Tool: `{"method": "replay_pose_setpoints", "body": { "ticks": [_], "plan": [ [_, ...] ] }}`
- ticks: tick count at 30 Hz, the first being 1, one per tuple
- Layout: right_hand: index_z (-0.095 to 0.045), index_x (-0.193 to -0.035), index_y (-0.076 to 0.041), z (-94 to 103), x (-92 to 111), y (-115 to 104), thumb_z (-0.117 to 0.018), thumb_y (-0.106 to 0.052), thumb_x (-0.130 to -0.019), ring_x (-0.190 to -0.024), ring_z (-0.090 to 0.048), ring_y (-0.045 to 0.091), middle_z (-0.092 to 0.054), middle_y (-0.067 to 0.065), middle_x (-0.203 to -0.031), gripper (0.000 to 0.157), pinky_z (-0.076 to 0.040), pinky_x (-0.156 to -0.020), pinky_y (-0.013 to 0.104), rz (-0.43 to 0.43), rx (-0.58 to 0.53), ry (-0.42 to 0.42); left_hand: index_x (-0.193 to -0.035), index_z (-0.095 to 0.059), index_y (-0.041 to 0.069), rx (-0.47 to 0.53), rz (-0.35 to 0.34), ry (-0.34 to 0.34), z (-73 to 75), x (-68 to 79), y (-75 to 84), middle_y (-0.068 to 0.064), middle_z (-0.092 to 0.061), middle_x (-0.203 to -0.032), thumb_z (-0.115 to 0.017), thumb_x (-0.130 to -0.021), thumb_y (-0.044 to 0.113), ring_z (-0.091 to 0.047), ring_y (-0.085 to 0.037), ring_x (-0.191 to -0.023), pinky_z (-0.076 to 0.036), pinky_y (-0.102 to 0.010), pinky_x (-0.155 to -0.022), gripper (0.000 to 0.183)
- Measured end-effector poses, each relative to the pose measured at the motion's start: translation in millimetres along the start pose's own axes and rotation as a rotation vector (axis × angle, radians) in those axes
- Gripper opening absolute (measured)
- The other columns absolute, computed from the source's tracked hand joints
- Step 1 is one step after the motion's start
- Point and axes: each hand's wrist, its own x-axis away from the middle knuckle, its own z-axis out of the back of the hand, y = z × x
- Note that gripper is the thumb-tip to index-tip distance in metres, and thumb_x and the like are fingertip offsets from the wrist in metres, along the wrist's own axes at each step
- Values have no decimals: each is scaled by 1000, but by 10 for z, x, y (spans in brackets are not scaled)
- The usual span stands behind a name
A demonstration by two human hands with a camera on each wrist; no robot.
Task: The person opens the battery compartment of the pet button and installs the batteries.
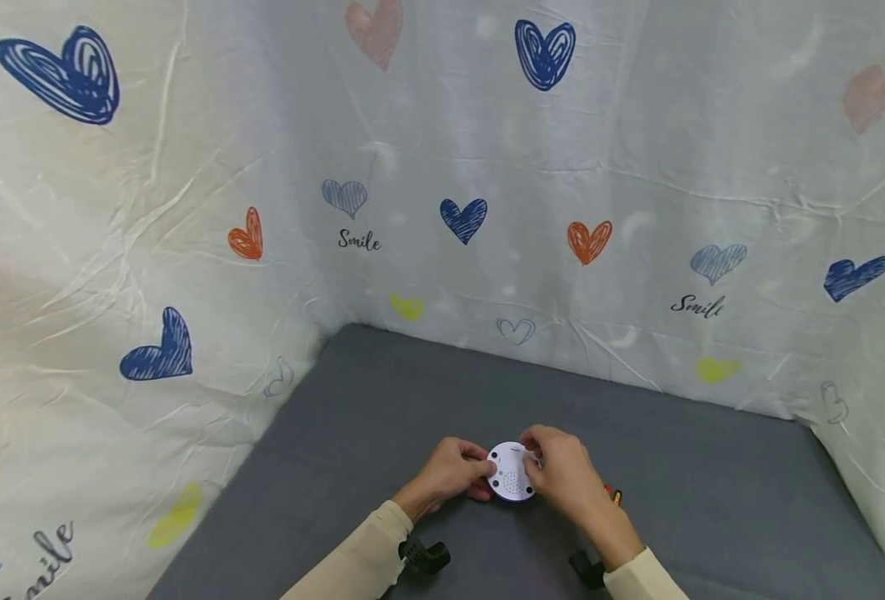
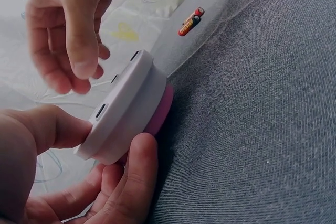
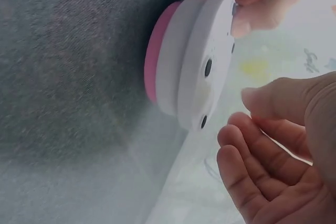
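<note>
Wht disc device (image 1: 508,473), at near ctr of grey surface (image 1: 412,392), is pinched at left by L hand (image 1: 453,471) only, so tipping could be caused by any push at right from loose-fingered, prob. empty R hand (image 1: 565,472).

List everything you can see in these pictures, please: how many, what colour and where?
Round device: one, white with a pink part facing the table, between the hands
Batteries: two, mostly red with black and yellow, on the table to the right of the device
Table: one, dark grey, under the work
Hanging fabric: whitish, behind and at both sides of the table
Printed hearts: many; blue, orange, pink, yellow and outlined, on the fabric
"Smile" prints: three, dark, on the fabric, one cut off
Wrist devices: two, black, one at each wrist
Sleeves: two, cream, on the forearms
Left hand: one, bare, gripping the device's edge
Right hand: one, bare, close over the device
</note>
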Motion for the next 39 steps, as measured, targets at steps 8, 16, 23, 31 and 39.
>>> {"method": "replay_pose_setpoints", "body": {
  "ticks": [8,16,23,31,39],
  "plan": [
    [-74,-102,-9,-84,-74,-78,-88,-2,-87,-86,-70,18,-75,5,-97,22,-62,-74,38,62,63,-58,-119,-69,-14,-5,3,5,2,17,16,-18,-78,-99,-74,-97,1,-79,-24,-76,-71,-39,-67,27],
    [-73,-103,-9,-141,-111,-86,-90,-7,-88,-89,-70,22,-75,5,-97,23,-62,-76,43,73,103,-100,-117,-70,-14,-6,13,4,6,18,28,-17,-78,-97,-74,-97,1,-78,-22,-74,-70,-36,-65,25],
    [-71,-102,-7,-145,-136,-99,-87,-4,-89,-89,-69,25,-72,7,-96,21,-62,-76,46,103,110,-134,-118,-70,-14,-4,21,-8,16,12,25,-18,-77,-98,-74,-97,0,-78,-21,-72,-70,-34,-64,25],
    [-71,-101,-7,-132,-165,-87,-83,1,-90,-92,-66,27,-70,9,-98,18,-61,-77,49,127,92,-201,-117,-71,-15,-13,12,1,5,20,18,-19,-76,-98,-73,-97,-1,-77,-21,-72,-70,-35,-64,24],
    [-71,-102,-6,-145,-182,-42,-81,1,-91,-96,-65,29,-69,10,-100,17,-61,-80,52,118,73,-230,-116,-71,-14,-14,18,14,-13,8,17,-18,-76,-97,-73,-97,0,-77,-21,-70,-70,-35,-64,23]
  ]
}}
